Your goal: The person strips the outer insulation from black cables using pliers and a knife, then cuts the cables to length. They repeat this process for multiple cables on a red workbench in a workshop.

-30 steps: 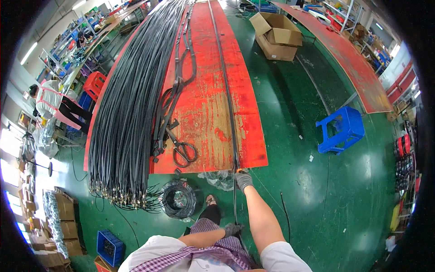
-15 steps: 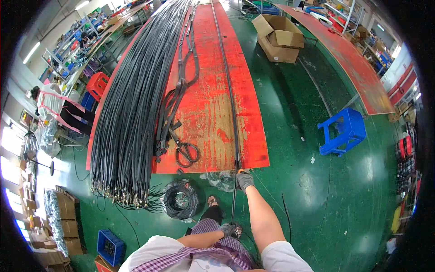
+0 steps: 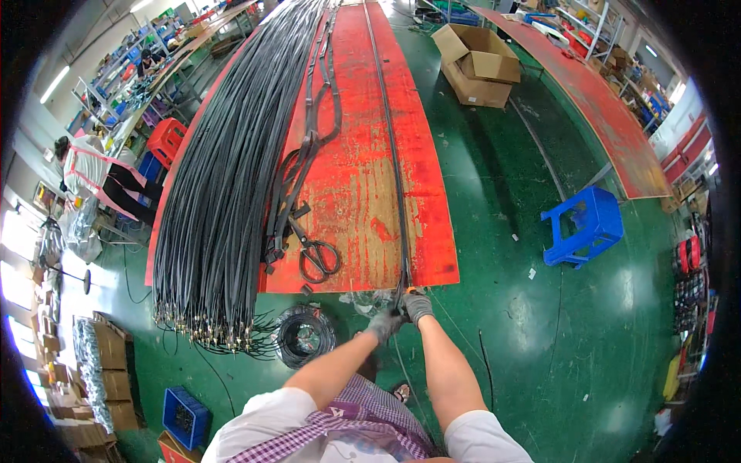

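Note:
Both my gloved hands meet just beyond the near edge of the red table (image 3: 351,231). My right hand (image 3: 418,306) is closed at the end of a long black cable strand (image 3: 397,177), and a small bit of orange shows by its fingers. Beside it my left hand (image 3: 385,326) grips the same strand; its fingers are partly hidden. A thick bundle of black cables (image 3: 224,177) with metal tips covers the table's left side. Black-handled scissors (image 3: 318,259) lie between bundle and strand, next to loose black sleeving (image 3: 306,154).
A coil of black cable (image 3: 303,337) rests on the floor below the table. A blue stool (image 3: 584,227) and an open cardboard box (image 3: 478,68) stand to the right. At lower left is a blue crate (image 3: 187,417). A person (image 3: 104,177) works at far left.
My left hand has come up from near my feet to beside my right hand at the table edge. The right hand stays on the strand.

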Action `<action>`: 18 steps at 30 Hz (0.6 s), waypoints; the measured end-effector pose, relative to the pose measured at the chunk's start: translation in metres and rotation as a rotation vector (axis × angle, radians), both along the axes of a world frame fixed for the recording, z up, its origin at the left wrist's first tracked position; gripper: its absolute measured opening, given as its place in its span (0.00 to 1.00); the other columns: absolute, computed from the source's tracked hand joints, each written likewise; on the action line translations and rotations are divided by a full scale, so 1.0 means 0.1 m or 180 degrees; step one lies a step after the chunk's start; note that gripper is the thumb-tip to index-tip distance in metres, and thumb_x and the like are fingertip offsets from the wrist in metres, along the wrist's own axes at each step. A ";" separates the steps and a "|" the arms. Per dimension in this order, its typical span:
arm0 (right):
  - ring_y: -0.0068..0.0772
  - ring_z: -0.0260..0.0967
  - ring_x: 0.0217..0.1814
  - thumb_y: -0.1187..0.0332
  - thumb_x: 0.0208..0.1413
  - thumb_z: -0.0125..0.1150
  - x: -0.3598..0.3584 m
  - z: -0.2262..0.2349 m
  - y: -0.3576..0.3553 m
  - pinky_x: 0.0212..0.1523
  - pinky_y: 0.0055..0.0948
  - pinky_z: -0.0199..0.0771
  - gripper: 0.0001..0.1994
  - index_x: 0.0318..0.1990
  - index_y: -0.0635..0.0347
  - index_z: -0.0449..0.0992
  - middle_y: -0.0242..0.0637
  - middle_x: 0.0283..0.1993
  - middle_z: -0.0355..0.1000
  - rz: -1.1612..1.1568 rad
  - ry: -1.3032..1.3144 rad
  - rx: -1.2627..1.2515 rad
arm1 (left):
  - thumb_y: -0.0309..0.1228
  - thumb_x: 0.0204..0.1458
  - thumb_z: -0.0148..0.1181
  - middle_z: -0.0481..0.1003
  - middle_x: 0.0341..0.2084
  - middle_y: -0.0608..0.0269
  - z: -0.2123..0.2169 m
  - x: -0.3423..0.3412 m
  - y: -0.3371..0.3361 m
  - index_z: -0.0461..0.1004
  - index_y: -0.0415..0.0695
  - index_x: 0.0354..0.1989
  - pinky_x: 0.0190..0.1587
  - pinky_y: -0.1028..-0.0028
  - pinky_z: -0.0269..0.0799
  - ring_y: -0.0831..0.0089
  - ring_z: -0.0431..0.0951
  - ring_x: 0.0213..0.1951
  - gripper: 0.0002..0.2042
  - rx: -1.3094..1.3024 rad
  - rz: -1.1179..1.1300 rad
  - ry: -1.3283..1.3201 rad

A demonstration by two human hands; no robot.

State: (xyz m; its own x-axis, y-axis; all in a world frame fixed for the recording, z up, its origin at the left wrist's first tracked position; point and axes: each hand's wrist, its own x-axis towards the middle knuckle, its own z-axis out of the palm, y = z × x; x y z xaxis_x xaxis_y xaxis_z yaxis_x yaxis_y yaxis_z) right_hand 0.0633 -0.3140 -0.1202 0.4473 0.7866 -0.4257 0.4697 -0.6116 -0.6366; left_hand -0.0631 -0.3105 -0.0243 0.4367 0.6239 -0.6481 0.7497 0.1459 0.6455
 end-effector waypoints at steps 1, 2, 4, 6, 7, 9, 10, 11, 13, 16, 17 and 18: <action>0.37 0.65 0.17 0.64 0.41 0.44 -0.08 0.10 0.05 0.16 0.35 0.64 0.09 0.24 0.59 0.68 0.42 0.19 0.66 0.0145 -0.0070 -0.0054 | 0.43 0.41 0.50 0.72 0.27 0.58 -0.33 -0.08 0.01 0.68 0.41 0.36 0.31 0.70 0.66 0.66 0.72 0.29 0.18 0.0008 0.0037 -0.0395; 0.39 0.66 0.18 0.64 0.41 0.44 -0.19 0.17 0.10 0.18 0.34 0.65 0.09 0.23 0.59 0.68 0.42 0.19 0.66 0.0174 0.0156 -0.0004 | 0.42 0.43 0.49 0.72 0.29 0.58 -0.75 -0.18 -0.02 0.68 0.44 0.36 0.33 0.70 0.66 0.68 0.72 0.31 0.16 0.0062 0.0084 -0.0788; 0.37 0.66 0.18 0.63 0.41 0.45 0.02 0.08 0.02 0.18 0.32 0.65 0.10 0.23 0.59 0.69 0.41 0.18 0.66 0.0284 -0.0265 0.0117 | 0.33 0.47 0.43 0.68 0.41 0.60 -0.81 0.02 -0.24 0.67 0.44 0.40 0.45 0.73 0.61 0.72 0.67 0.44 0.13 0.0145 -0.1495 0.0135; 0.35 0.66 0.18 0.61 0.40 0.46 -0.21 0.22 0.12 0.19 0.31 0.65 0.11 0.21 0.59 0.69 0.40 0.18 0.67 0.0418 -0.0028 0.0448 | 0.28 0.47 0.40 0.62 0.47 0.61 -1.92 -0.79 -0.86 0.61 0.43 0.47 0.51 0.74 0.55 0.73 0.62 0.49 0.17 0.3175 -0.4115 -0.0736; 0.35 0.66 0.18 0.61 0.40 0.46 0.05 0.04 -0.02 0.20 0.30 0.65 0.12 0.20 0.60 0.69 0.40 0.17 0.67 0.0112 0.0109 0.0063 | 0.31 0.49 0.36 0.70 0.35 0.52 -1.55 -0.48 -1.17 0.58 0.38 0.47 0.38 0.73 0.66 0.66 0.71 0.36 0.17 0.0874 -0.3375 -0.1229; 0.34 0.66 0.18 0.60 0.41 0.46 -0.17 0.37 0.07 0.20 0.30 0.64 0.13 0.18 0.60 0.69 0.39 0.17 0.67 -0.0079 0.0674 -0.0387 | 0.29 0.47 0.38 0.70 0.33 0.55 -1.90 -0.75 -1.85 0.55 0.40 0.49 0.34 0.71 0.68 0.66 0.72 0.34 0.18 0.2067 -0.2381 -0.2143; 0.33 0.66 0.18 0.59 0.41 0.46 -0.03 0.25 0.02 0.20 0.30 0.64 0.14 0.17 0.61 0.69 0.39 0.16 0.66 -0.0014 0.0248 -0.0276 | 0.29 0.47 0.38 0.71 0.33 0.55 -1.76 -0.60 -1.96 0.55 0.41 0.49 0.34 0.71 0.68 0.67 0.72 0.34 0.18 0.0530 -0.2281 -0.1292; 0.33 0.66 0.18 0.59 0.41 0.46 -0.01 0.21 -0.01 0.20 0.30 0.64 0.14 0.18 0.61 0.69 0.39 0.16 0.66 -0.0042 0.0174 -0.0274 | 0.29 0.47 0.38 0.71 0.33 0.55 -1.61 -0.52 -1.99 0.55 0.41 0.49 0.34 0.71 0.68 0.67 0.72 0.33 0.18 -0.0283 -0.2168 -0.0604; 0.33 0.66 0.19 0.59 0.40 0.46 -0.04 0.19 0.00 0.20 0.31 0.64 0.14 0.19 0.61 0.70 0.39 0.16 0.66 -0.0019 0.0055 -0.0212 | 0.29 0.47 0.38 0.71 0.33 0.56 -1.45 -0.49 -2.03 0.55 0.42 0.49 0.33 0.71 0.68 0.67 0.73 0.33 0.19 -0.0652 -0.2121 -0.0210; 0.34 0.65 0.18 0.60 0.40 0.46 -0.07 0.18 0.01 0.21 0.33 0.63 0.13 0.20 0.60 0.69 0.38 0.17 0.66 0.0485 -0.0187 0.0135 | 0.29 0.47 0.38 0.71 0.32 0.57 -1.33 -0.53 -2.05 0.55 0.43 0.50 0.33 0.71 0.68 0.67 0.73 0.33 0.19 -0.0581 -0.2258 -0.0167; 0.34 0.65 0.18 0.60 0.40 0.46 -0.07 0.16 0.02 0.20 0.34 0.63 0.12 0.20 0.60 0.69 0.38 0.17 0.66 0.0271 0.0021 0.0178 | 0.29 0.47 0.38 0.71 0.32 0.57 -1.33 -0.54 -2.06 0.55 0.43 0.50 0.32 0.71 0.68 0.68 0.73 0.32 0.19 -0.0523 -0.2328 -0.0165; 0.33 0.64 0.18 0.60 0.40 0.46 -0.05 0.15 0.02 0.19 0.33 0.63 0.12 0.20 0.60 0.69 0.38 0.16 0.66 0.0305 -0.0065 0.0115 | 0.29 0.46 0.38 0.71 0.32 0.58 -1.32 -0.52 -2.05 0.55 0.43 0.50 0.32 0.71 0.68 0.68 0.73 0.32 0.19 -0.0464 -0.2427 -0.0163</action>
State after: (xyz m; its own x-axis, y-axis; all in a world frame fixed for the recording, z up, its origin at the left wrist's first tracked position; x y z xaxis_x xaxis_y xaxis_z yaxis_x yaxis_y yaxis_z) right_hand 0.0588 -0.3119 -0.1053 0.3777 0.8408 -0.3878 0.5380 -0.5401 -0.6472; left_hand -0.1155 -0.5159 -0.1567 0.7425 0.0490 -0.6681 0.6468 -0.3120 0.6959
